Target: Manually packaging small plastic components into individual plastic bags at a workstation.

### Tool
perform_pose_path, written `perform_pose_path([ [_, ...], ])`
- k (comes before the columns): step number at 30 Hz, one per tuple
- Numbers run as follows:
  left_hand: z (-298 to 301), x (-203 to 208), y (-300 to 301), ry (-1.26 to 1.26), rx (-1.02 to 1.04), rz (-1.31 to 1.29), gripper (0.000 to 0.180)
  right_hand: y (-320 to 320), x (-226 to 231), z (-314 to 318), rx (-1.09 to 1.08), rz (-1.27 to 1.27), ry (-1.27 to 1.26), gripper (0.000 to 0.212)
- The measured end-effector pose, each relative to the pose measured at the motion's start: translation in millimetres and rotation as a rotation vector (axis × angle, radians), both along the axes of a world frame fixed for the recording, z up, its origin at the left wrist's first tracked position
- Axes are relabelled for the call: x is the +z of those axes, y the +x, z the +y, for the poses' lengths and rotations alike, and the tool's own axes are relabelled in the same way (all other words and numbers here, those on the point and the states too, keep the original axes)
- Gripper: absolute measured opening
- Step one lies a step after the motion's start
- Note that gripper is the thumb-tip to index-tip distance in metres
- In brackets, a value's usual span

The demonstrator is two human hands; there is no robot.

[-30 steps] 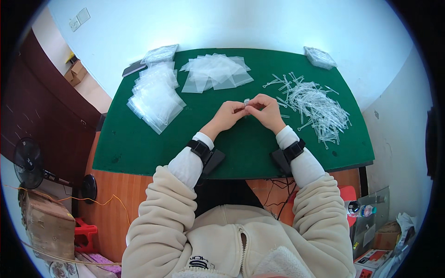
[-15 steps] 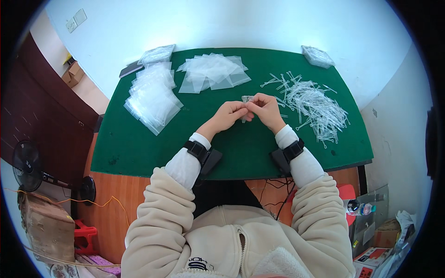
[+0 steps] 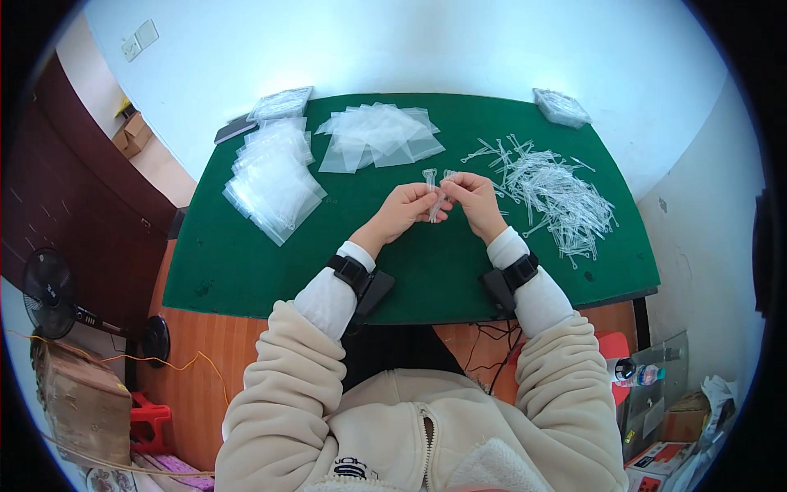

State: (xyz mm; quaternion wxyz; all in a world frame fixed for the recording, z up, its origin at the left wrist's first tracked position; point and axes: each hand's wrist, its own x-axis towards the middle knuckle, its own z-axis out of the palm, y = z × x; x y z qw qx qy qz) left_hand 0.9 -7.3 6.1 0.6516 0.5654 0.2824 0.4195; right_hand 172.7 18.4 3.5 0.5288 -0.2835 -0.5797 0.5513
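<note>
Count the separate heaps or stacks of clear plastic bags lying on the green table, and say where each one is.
4: a loose heap at the far centre, a spread stack at the left, a bundle at the far-left corner, another bundle at the far-right corner.

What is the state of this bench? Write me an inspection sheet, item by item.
Surface: green mat over the table, bare in front of the hands.
Job's things: small clear bag held up between both hands; loose pile of clear plastic sticks to the right.
Clutter: spread of empty clear bags at the back; stacked bags at left; wrapped packs at both back corners.
Grippers: left hand and right hand both pinch the small clear bag.
Cables: dark leads under the table edge; orange cord on the floor.
Surroundings: floor fan, cardboard boxes, bottle.
</note>
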Motion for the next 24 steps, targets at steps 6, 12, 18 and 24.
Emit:
perform_pose_path([
  [6,0.6,-0.4,-0.8,0.016,0.019,-0.005,0.024,-0.8,3.5,-2.2,0.02,0.042,-0.057,0.009],
  [12,1.2,-1.1,-1.0,0.009,0.033,-0.029,0.024,0.6,2.5,0.1,0.079,0.086,-0.161,0.013],
  [18,0.8,-1.1,-1.5,-0.002,0.053,-0.038,0.025,0.9,1.0,0.2,0.089,0.094,-0.168,0.014],
  [24,-2.2,1.2,-1.4,-0.02,0.092,-0.002,0.023,-1.9,2.7,-2.4,0.072,0.047,-0.09,0.014],
])
